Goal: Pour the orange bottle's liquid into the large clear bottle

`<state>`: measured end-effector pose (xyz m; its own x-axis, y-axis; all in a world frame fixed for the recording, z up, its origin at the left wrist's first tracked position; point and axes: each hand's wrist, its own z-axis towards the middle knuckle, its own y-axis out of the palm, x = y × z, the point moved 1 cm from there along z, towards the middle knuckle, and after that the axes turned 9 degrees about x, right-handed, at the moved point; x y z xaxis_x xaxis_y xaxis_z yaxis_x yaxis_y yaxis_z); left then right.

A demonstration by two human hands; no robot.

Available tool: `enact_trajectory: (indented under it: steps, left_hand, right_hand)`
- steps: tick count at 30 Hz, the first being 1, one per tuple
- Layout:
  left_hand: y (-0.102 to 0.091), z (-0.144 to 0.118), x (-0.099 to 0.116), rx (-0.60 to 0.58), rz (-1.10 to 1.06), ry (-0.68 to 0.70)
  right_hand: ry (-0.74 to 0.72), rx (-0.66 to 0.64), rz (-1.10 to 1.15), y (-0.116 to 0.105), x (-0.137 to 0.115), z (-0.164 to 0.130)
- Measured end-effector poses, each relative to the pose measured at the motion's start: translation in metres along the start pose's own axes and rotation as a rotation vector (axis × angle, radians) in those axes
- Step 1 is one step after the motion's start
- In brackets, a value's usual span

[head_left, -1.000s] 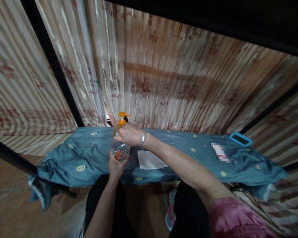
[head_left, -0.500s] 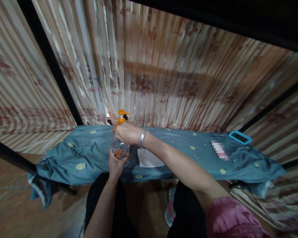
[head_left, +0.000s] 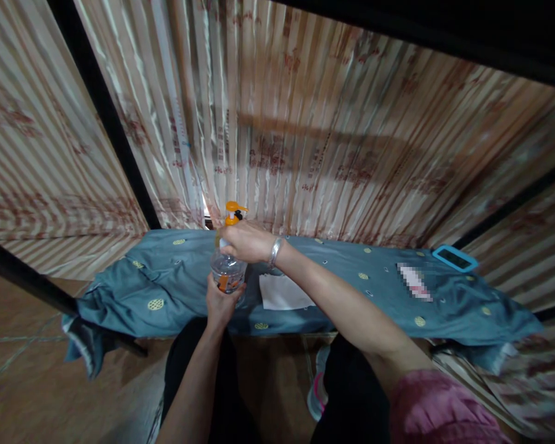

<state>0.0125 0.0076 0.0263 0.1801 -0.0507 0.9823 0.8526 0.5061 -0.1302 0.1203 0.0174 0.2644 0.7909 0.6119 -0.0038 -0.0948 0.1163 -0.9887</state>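
**Both hands on a pump bottle at the near edge of a cloth-covered table**

Striped, shiny curtains (head_left: 305, 135) fill the background, crossed by dark frame bars (head_left: 106, 117). In front of them stands a long table draped in a blue-grey cloth (head_left: 351, 290) dotted with small yellow medallions; its left end hangs in folds toward the tiled floor (head_left: 23, 382).

A white sheet of paper (head_left: 282, 293) lies flat on the cloth, just right of the bottle. Far off at the right end rests a dark device in a blue case (head_left: 456, 258).

The clear pump bottle (head_left: 227, 271) stands upright near the table's front edge, left of centre, its orange pump head (head_left: 234, 211) rising above the fingers. The left hand (head_left: 222, 302) wraps around the lower body from the near side, fingers closed on it. The right hand (head_left: 245, 242), with a silver bangle (head_left: 274, 251) at the wrist, curls over the bottle's neck and shoulder, gripping it just below the pump.
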Motion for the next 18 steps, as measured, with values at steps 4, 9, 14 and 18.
enact_trajectory:
  steps: [4,9,14,18]
  left_hand:
    - [0.0008,0.0012,-0.0023,-0.002,0.017,0.011]
    - [0.0003,0.0006,0.0024,0.002,0.057,0.004]
    - [-0.0007,0.0002,0.0063,0.006,0.045,0.007]
    - [-0.0003,0.0022,0.0034,-0.001,0.048,0.001]
  right_hand:
    - [-0.020,-0.001,0.018,0.0002,0.0009,-0.0007]
    - [0.034,0.054,-0.009,0.0063,-0.0031,0.0015]
    - [-0.024,0.003,-0.011,0.0026,-0.0018,0.0025]
    - [-0.036,-0.014,0.004,-0.0001,0.0011,0.0016]
